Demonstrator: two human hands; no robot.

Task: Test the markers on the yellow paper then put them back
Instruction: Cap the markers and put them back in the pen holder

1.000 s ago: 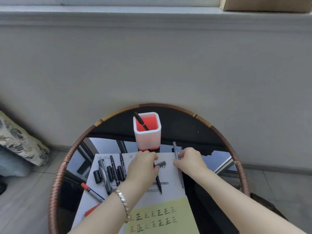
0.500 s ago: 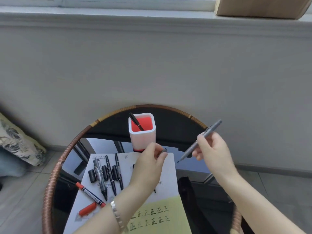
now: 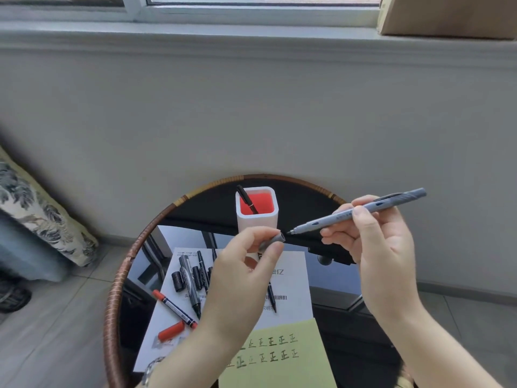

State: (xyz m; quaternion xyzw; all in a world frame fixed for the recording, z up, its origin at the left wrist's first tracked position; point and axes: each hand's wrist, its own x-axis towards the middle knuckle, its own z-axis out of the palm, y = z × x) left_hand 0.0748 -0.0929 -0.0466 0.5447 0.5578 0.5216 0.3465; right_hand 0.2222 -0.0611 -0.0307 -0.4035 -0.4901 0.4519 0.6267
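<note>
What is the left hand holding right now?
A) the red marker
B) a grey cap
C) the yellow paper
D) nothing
B: the left hand pinches the grey cap between thumb and fingers, its open end facing the bare tip of the grey marker, which the right hand holds; cap and tip are still apart.

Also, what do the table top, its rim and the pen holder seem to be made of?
Table top: likely dark glass, glossy; it mirrors the window. Rim: seemingly wrapped rattan or cane, brown windings show. Pen holder: probably matte white plastic, red inside, smooth rounded walls.
</note>
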